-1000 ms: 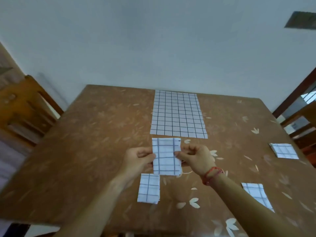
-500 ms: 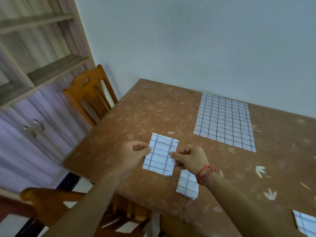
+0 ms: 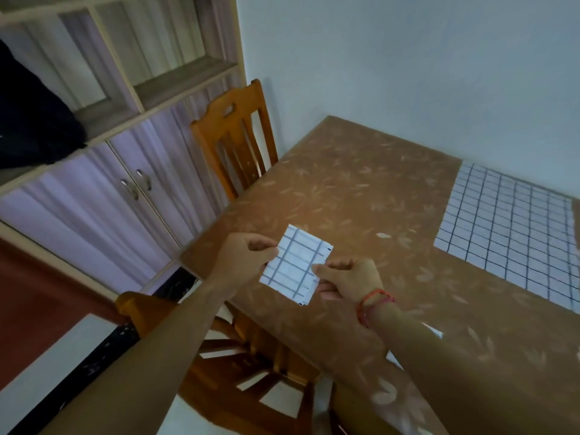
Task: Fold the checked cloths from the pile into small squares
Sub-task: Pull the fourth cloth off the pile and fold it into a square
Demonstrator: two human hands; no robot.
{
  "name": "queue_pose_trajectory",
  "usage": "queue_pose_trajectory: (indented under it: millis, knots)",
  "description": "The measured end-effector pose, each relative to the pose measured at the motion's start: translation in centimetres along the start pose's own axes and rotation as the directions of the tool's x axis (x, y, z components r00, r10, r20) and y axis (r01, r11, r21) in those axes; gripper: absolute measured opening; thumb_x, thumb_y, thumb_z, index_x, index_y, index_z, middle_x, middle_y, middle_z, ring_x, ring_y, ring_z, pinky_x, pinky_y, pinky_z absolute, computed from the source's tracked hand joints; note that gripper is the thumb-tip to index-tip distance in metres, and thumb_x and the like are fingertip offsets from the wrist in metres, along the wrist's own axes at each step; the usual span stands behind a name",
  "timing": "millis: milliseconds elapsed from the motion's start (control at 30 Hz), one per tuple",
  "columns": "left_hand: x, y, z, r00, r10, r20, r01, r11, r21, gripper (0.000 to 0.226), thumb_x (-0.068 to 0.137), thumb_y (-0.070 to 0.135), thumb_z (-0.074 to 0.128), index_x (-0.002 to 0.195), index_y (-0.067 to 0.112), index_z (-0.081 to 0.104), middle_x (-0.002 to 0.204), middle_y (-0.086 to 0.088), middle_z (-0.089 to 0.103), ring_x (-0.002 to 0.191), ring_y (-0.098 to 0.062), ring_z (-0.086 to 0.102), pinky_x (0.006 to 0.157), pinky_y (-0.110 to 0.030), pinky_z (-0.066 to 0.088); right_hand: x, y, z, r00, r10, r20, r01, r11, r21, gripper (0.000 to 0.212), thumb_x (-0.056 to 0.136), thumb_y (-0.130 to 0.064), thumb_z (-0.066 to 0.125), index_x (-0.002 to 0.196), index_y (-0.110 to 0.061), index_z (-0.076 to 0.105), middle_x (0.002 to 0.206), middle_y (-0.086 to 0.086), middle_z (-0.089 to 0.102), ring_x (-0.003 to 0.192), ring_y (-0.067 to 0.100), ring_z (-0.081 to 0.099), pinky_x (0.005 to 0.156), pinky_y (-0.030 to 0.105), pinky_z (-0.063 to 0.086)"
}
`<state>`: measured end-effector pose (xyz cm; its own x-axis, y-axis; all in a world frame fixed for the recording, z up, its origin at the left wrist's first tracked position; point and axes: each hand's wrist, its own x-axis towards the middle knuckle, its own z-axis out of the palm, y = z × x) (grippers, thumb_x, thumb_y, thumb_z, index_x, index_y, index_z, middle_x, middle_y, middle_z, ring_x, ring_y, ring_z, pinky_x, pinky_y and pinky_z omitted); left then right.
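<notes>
**A folded checked cloth is held in both hands above the counter edge**

A small folded checked cloth (image 3: 295,265) is held in the air between the two hands, just above the near left corner of the counter (image 3: 361,196). The left hand (image 3: 244,262) is closed in a pinch on the left edge of the cloth, and the right hand (image 3: 348,281) is closed in a pinch on its lower right edge, so each grip is narrow and is holding the cloth. The cloth is tilted, and it is not touching the counter.

The pile of unfolded checked cloths (image 3: 508,233) is seen flat at the far right of the counter, well apart from the hands. A white piece (image 3: 434,332) is partly hidden behind the right forearm; it cannot be told what it is.

The step in hand is judged to be the end of one fold: the cloth is already nearly a small square. For the next move, the edges are probably to be checked and pressed together, and then the square is to be laid down on the counter. After that, a new cloth is to be taken from the pile. Care is needed that the layers do not slip open when one grip is released
</notes>
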<state>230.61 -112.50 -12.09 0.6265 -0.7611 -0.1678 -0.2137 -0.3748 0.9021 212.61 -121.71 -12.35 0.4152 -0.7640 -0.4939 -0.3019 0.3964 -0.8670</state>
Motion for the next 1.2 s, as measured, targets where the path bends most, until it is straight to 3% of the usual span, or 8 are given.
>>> queue_pose_trajectory:
  millis: [167,300,433,633,900,1200]
  knots:
    - [3.4,-2.9,-1.0,0.999,-0.009,-0.038,0.011,0.999,0.033,0.006,0.078,0.011,0.078,0.082,0.015,0.076,0.081,0.002,0.074,0.074,-0.010,0.068,0.066,-0.024,0.054,3.7,1.0,3.1,0.997,0.078,0.000,-0.078,0.997,0.003,0.024,0.075,-0.009,0.080,0.090,0.005,0.068,0.069,0.013,0.072,0.054,0.016,0.069,0.048,0.026,0.056]
    - [6.3,-5.3,-1.4,0.999,-0.032,-0.040,0.035,0.998,0.061,0.009,0.079,0.009,0.077,0.079,0.017,0.074,0.078,0.005,0.072,0.074,-0.008,0.066,0.065,-0.021,0.051,6.9,2.0,5.4,0.990,0.141,0.003,-0.141,0.988,0.065,0.031,0.075,-0.006,0.080,0.099,0.008,0.065,0.068,0.013,0.070,0.048,0.015,0.067,0.045,0.027,0.055]
    - [9.6,-7.9,-1.3,0.998,-0.044,-0.039,0.048,0.993,0.110,0.007,0.078,0.011,0.077,0.080,0.017,0.075,0.077,0.002,0.072,0.076,-0.013,0.068,0.071,-0.030,0.057,10.4,3.5,7.2,0.981,0.191,0.023,-0.193,0.974,0.119,0.035,0.075,-0.006,0.080,0.102,0.007,0.063,0.065,0.013,0.070,0.051,0.019,0.068,0.046,0.028,0.055]
    - [13.3,-11.4,-0.7,0.997,-0.035,-0.069,0.047,0.982,0.182,0.010,0.078,0.013,0.078,0.079,0.022,0.075,0.075,0.008,0.071,0.072,-0.006,0.066,0.068,-0.023,0.054,15.4,5.7,9.3,0.964,0.254,0.074,-0.261,0.959,0.114,0.018,0.078,-0.007,0.078,0.082,-0.003,0.061,0.073,0.015,0.071,0.059,0.022,0.069,0.051,0.031,0.056]
    - [15.5,-14.6,-0.3,0.996,-0.009,-0.085,0.036,0.949,0.314,0.006,0.079,0.016,0.077,0.084,0.020,0.077,0.077,0.013,0.069,0.077,-0.001,0.063,0.070,-0.016,0.047,19.0,7.7,11.2,0.948,0.299,0.113,-0.308,0.949,0.072,0.016,0.078,-0.007,0.077,0.084,-0.002,0.063,0.079,0.016,0.072,0.065,0.024,0.071,0.052,0.031,0.055]
    - [16.3,-16.1,0.2,0.995,0.060,-0.082,-0.023,0.919,0.393,0.006,0.082,0.018,0.075,0.088,0.020,0.077,0.083,0.012,0.070,0.081,0.001,0.062,0.073,-0.010,0.045,20.4,8.7,12.0,0.950,0.306,0.058,-0.308,0.951,0.023,0.020,0.072,-0.007,0.082,0.085,-0.003,0.067,0.081,0.016,0.073,0.066,0.024,0.073,0.054,0.031,0.056]
